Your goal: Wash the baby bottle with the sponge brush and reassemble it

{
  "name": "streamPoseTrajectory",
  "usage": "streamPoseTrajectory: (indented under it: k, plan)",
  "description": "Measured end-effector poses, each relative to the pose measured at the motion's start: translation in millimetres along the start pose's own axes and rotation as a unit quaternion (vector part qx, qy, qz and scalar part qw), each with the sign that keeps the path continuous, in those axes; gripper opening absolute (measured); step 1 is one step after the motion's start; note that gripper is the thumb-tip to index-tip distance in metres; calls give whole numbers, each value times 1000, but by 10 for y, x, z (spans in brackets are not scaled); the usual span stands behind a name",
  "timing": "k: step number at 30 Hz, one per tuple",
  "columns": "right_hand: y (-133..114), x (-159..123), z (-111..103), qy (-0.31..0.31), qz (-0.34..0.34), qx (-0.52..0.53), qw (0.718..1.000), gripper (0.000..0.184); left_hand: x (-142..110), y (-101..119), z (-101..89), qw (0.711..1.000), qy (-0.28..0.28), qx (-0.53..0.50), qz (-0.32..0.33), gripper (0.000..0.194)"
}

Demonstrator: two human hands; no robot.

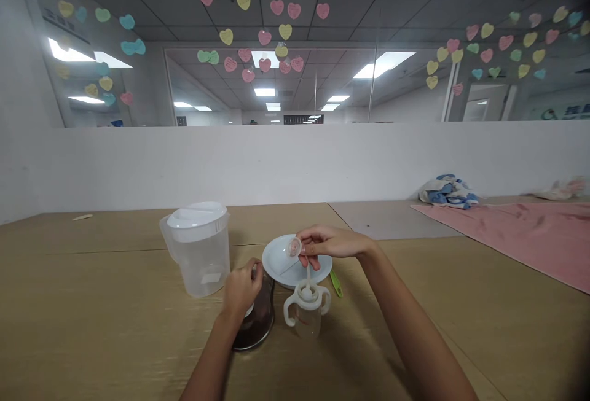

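Right hand [335, 242] pinches clear cap [294, 246] near two-handled cup [307, 315], left hand [241, 288] over dark tray [259, 322], can't tell its grip.

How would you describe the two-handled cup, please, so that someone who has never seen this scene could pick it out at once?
On the brown table, find the white plate partly hidden by the right hand. The two-handled cup stands in front of it, nearer the camera. Unlike the lidded pitcher, it has a curved white handle on each side.
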State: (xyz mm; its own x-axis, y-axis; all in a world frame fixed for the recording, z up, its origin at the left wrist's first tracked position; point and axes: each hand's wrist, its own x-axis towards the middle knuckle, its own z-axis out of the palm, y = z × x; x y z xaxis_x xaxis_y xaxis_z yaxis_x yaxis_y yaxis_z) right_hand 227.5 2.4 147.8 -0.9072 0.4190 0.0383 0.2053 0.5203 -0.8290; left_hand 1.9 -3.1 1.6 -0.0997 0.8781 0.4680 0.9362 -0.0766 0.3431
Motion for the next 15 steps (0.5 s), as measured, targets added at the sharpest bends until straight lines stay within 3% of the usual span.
streamPoseTrajectory:
  k: [7,11,15]
  plan:
    - [5,-25,-23,12,-19,31,999,22,-29,-13,45,996,82,-31,27,27]
    - [57,4,-32,-15,4,21,1000,23,-35,-13,66,992,95,-63,53,29]
    - [157,39,-46,-59,38,20,997,27,-22,3,48,979,108,-165,56,30]
